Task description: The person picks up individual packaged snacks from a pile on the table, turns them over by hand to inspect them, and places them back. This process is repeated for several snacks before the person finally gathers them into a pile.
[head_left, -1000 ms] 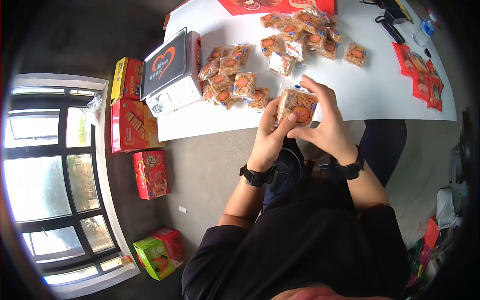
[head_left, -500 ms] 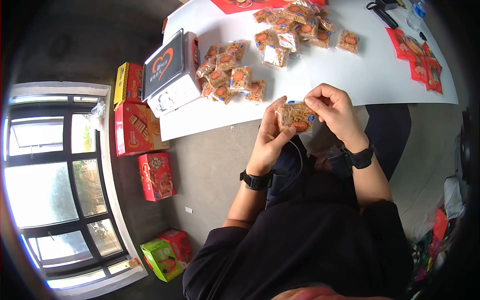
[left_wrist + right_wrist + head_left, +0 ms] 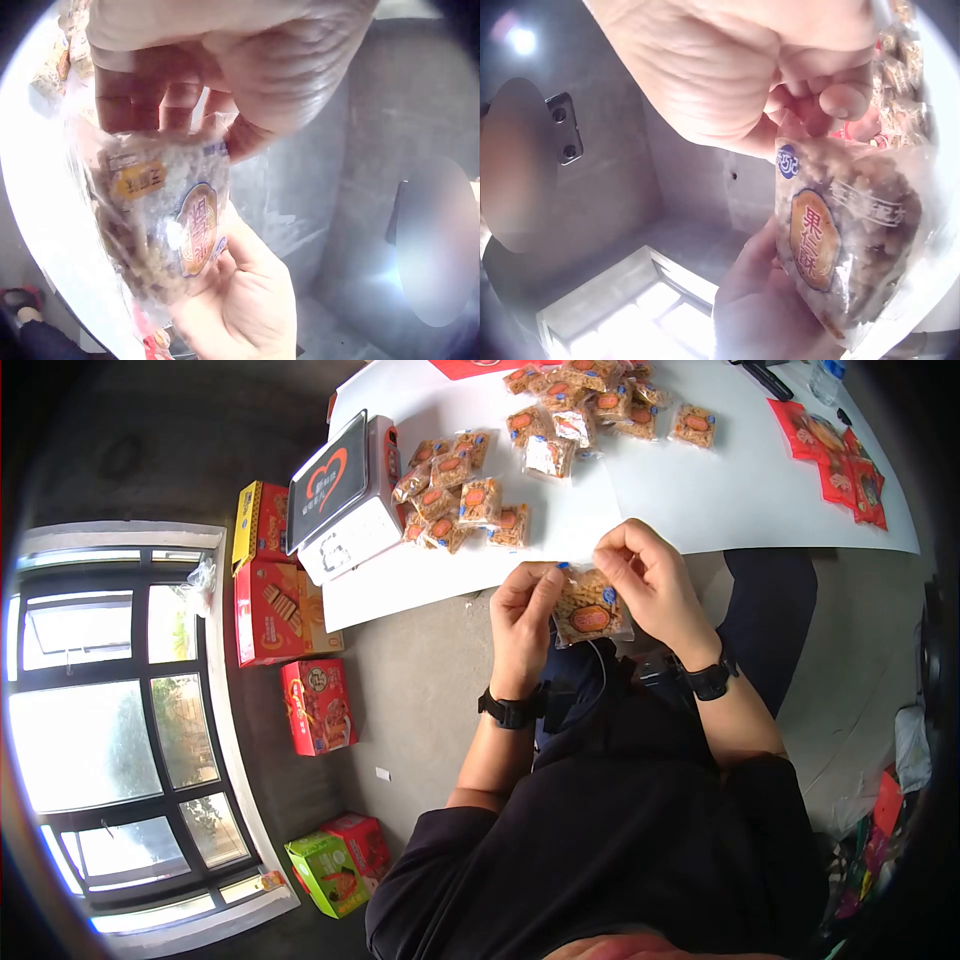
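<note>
- Left hand (image 3: pixel 520 625), clamped on the packet's ten-o'clock corner.
- Between them, the clear, square plastic packet of golden-brown pieces (image 3: pixel 585 603): light, slick film, probably brittle inside; take the edge.
- Right hand (image 3: pixel 652 592), pinching at one o'clock.

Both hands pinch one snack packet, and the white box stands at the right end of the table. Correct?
Not quite: the white box stands at the left end of the table, as the head view shows. The rest holds: the left hand and right hand both pinch one snack packet.
</note>
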Demonstrator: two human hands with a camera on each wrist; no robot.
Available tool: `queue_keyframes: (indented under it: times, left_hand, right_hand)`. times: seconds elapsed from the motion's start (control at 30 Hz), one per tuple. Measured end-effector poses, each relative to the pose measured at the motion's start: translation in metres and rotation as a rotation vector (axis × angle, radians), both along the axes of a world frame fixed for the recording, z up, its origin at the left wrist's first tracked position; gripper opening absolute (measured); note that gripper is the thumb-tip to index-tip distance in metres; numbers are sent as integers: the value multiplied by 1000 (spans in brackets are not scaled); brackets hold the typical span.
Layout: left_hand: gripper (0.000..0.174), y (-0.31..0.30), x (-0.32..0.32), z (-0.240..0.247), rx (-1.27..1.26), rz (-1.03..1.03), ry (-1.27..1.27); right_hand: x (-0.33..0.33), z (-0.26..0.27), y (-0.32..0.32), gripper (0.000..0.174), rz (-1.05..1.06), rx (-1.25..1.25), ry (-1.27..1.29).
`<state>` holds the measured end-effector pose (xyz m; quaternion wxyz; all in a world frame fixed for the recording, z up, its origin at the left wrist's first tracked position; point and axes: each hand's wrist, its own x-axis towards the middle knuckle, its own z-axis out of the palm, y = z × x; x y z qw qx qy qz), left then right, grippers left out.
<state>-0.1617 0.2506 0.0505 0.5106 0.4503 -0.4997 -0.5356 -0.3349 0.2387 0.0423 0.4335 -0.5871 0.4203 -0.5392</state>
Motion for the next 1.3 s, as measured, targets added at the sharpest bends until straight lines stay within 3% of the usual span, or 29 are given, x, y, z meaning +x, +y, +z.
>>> queue_keyframes:
  times: [0.13,0.27,0.37,0.8,0.9,0.97,1.1,1.17,1.2,1.3]
  left_hand:
    - [15,-10,14,-3,116,212,161]
    - [19,-16,19,-7,86,251,414]
    - [22,-13,15,-2,100,258,469]
    - [25,9,9,-15,129,143,672]
    - [31,11,7,-17,142,38,723]
    - [38,12,7,-20,174,41,639]
    - [43,12,15,-31,179,1,532]
    - [48,8,9,-22,35,235,101]
    - [47,8,5,-11,-9,253,21]
    - [48,1,4,-7,-199,109,-192]
  right_hand:
    - [1,-7,-1,29,-21,111,-172]
    - [3,-16,4,29,111,278,-297]
    - [19,-34,7,27,193,240,-388]
    - [21,-37,10,10,104,188,-208]
    - [15,-35,8,6,98,148,-136]
    - [15,-36,5,8,-56,59,-174]
    - [6,-16,4,6,-183,-161,14]
    - [2,-12,5,7,-188,-225,98]
    - [1,-11,5,7,-190,-290,181]
    - [2,-5,8,8,-163,-327,232]
